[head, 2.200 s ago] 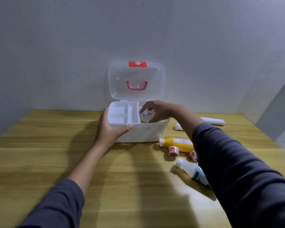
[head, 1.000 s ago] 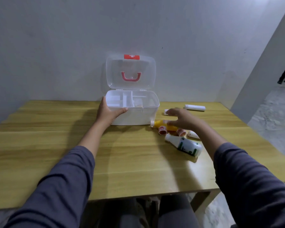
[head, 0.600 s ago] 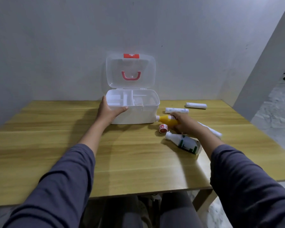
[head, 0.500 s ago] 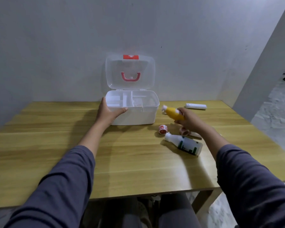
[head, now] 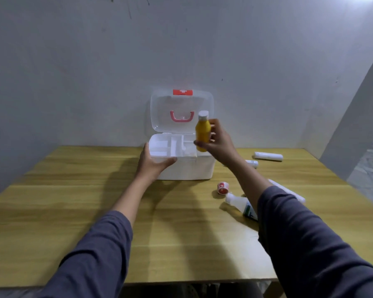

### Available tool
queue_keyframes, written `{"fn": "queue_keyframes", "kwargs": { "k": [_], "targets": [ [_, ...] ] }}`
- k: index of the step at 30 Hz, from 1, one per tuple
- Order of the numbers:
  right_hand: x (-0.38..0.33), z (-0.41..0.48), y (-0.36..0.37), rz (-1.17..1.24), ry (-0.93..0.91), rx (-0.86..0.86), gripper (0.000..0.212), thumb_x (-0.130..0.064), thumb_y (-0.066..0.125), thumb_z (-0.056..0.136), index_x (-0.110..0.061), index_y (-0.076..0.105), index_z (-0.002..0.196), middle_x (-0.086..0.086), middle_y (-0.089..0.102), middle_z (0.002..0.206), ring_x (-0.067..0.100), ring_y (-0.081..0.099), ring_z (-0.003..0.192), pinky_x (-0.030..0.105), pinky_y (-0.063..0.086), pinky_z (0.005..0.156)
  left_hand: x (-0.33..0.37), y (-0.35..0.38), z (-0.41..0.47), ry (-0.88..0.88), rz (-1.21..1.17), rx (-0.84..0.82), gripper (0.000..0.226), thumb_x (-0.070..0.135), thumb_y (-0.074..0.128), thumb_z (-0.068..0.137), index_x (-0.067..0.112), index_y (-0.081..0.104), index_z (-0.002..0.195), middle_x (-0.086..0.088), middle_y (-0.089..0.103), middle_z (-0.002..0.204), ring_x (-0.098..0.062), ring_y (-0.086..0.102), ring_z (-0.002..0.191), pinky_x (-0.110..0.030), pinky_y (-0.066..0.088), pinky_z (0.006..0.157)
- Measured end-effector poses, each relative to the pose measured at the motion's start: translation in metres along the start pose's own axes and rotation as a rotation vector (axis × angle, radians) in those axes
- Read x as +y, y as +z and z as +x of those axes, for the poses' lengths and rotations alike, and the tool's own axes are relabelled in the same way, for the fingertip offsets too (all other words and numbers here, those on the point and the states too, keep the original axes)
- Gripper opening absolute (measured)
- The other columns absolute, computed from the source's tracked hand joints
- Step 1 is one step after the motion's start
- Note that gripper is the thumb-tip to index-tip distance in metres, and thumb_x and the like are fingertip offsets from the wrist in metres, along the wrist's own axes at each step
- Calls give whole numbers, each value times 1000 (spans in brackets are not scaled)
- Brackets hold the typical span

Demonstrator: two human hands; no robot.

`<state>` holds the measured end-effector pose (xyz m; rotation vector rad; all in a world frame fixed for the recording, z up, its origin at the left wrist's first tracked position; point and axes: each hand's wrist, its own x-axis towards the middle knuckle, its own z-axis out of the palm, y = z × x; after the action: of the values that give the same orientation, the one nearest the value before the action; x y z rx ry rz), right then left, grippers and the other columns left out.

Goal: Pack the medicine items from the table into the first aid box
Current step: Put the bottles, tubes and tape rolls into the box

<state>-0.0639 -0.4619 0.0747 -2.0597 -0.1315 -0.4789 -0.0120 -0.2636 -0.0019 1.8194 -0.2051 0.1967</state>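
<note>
The white first aid box (head: 190, 169) stands open at the back of the wooden table (head: 73, 201), its clear lid (head: 166, 112) with a red handle upright against the wall. My left hand (head: 153, 163) grips the box's front left corner. My right hand (head: 219, 143) holds a yellow bottle (head: 202, 133) with a white cap upright, above the right side of the box's divided tray. On the table to the right lie a small red-and-white roll (head: 222, 187), a white bottle with green print (head: 241, 206) and two white tubes (head: 268, 156) (head: 252, 162).
A flat white packet (head: 289, 191) lies partly hidden behind my right forearm. The grey wall stands directly behind the box. The table's right edge borders a corner wall and tiled floor (head: 370, 164).
My right hand let go of an item in the box, reached to the table, picked up the yellow bottle and raised it upright over the box. The left hand stayed on the box.
</note>
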Motion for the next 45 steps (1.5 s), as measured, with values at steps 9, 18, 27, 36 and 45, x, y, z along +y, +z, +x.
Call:
{"fn": "queue_keyframes", "kwargs": {
  "k": [9,18,27,36,45],
  "targets": [
    [10,7,32,-318,20,-107,44,-33,71,77,-11,46,106,4,54,97,19,50,86,31,39,68,-2,-3,-3,5,32,-16,104,58,80,50,27,37,139,0,49,137,-21,47,127,-45,45,103],
    [10,12,32,-463,100,-203,27,-36,63,83,-11,56,75,0,52,70,17,48,69,22,34,52,-4,-3,-2,-12,64,-21,107,58,80,55,25,32,144,-1,43,145,-20,41,134,-43,40,109],
    [2,-29,-4,-406,-10,50,39,-24,61,87,-4,56,119,13,62,120,24,56,112,35,47,94,2,-5,-1,-71,123,-56,116,55,81,63,18,16,153,-5,25,158,-24,26,145,-45,32,115],
    [48,-123,-43,-647,112,1,35,-41,58,86,-17,59,111,0,64,113,18,59,103,36,51,84,8,-1,-3,-73,147,-18,109,44,80,72,12,14,153,-9,24,158,-27,26,145,-42,31,115],
    [66,-150,-33,-1027,1,-48,35,-46,44,90,-20,54,111,0,61,114,22,56,106,36,45,73,9,2,-8,-78,131,-3,111,41,78,76,12,7,155,-8,17,161,-25,20,148,-36,26,116]
  ]
}}
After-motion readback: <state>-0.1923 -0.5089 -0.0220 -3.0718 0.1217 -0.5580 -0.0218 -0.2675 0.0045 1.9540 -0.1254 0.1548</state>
